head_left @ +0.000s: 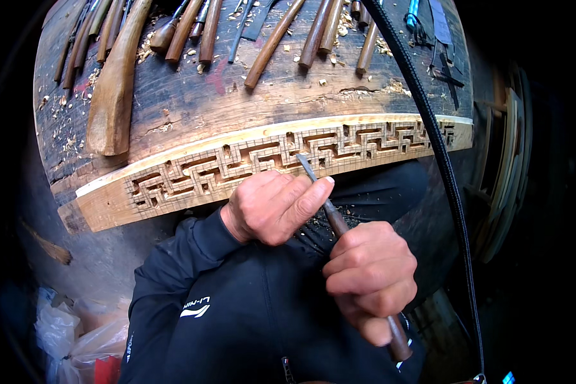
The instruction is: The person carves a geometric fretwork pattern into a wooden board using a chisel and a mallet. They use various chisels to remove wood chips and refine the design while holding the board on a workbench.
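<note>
A long wooden board (105, 214) lies along the near edge of the bench, carved with an angular fretwork of recesses over pencilled grid lines. My right hand (370, 275) is wrapped round the dark wooden handle of a chisel (336, 222), whose lower end sticks out below the fist. Farther up, my left hand (274, 206) closes on the chisel near its metal shank, thumb and fingers against it, and rests close to the board's near edge. The blade slants up and left, its tip at a recess near the middle of the pattern. The fingertips of both hands are partly hidden.
A wooden mallet (112, 121) lies at the bench's left. Several wooden-handled tools (274, 45) line the far side among shavings. A black braided cable (429, 121) hangs across the right. A plastic bag (64, 339) and a brush (48, 246) are at lower left.
</note>
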Demonstrator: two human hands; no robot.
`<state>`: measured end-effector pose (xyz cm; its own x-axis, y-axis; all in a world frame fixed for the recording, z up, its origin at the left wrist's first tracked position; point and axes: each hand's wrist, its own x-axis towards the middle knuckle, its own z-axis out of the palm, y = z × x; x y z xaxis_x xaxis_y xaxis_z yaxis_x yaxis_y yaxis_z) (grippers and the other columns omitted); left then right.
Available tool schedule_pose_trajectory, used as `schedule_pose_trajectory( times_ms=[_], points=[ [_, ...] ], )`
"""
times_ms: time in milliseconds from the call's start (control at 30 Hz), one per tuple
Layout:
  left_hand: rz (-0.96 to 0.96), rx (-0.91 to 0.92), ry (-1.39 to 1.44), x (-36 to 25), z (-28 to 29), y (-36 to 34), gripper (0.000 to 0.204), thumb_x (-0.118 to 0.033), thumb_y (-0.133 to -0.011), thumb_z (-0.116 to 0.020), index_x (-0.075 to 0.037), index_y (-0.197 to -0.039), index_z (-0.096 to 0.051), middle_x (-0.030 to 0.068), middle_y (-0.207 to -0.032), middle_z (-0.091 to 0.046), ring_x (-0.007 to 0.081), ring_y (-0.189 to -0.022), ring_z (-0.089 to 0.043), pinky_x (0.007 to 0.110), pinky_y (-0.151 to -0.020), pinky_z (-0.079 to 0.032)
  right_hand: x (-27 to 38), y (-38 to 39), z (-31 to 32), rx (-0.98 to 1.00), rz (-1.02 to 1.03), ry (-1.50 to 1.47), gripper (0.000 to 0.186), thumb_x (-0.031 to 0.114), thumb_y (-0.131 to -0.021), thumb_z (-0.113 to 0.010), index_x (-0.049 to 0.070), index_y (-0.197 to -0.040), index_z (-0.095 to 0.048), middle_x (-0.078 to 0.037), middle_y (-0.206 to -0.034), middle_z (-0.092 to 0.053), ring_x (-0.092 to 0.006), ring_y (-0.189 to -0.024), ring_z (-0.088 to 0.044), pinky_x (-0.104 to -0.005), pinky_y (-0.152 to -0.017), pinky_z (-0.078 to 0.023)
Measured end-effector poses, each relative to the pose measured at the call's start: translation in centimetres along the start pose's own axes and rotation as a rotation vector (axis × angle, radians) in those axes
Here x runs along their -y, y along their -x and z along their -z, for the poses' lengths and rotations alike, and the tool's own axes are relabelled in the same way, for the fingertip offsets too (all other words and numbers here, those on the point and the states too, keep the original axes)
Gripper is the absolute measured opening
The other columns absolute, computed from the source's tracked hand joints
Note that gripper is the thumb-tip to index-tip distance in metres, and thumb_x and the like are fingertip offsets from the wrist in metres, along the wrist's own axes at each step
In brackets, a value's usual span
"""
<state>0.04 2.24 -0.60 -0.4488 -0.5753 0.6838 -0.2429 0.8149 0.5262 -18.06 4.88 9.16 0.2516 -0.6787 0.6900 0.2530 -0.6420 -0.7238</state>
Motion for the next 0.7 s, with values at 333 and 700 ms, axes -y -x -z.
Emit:
schedule_pose_trajectory(
  times_ms=[333,700],
  points=[
    [0.021,-0.037,-0.019,0.1,-0.3,0.0,0.05,-0.003,-0.084,-0.075,0.011,-0.132,-0.076,0.0175,-0.097,-0.078,0.0204,-0.071,-0.074,0.032,-0.059,-0.057,-1.1,-2.3,-0.1,0.006,-0.056,-0.035,0.074,0.054,-0.115,-0.065,0.007,-0.061,-0.046,-0.015,-0.063,-0.067,-0.016,-0.038,-0.054,-0.0271,-0.036,-0.037],
    [0.03,-0.063,-0.017,0.0,-0.4,0.2,0.05,-0.003,-0.083,-0.074,0.012,-0.131,-0.075,0.0176,-0.096,-0.079,0.0203,-0.072,-0.075,0.032,-0.06,-0.058,-1.3,-3.0,0.4,0.056,-0.105,-0.092,0.075,0.056,-0.114,-0.066,0.007,-0.06,-0.048,-0.016,-0.064,-0.067,-0.0167,-0.039,-0.055,-0.0267,-0.037,-0.038]
  ],
)
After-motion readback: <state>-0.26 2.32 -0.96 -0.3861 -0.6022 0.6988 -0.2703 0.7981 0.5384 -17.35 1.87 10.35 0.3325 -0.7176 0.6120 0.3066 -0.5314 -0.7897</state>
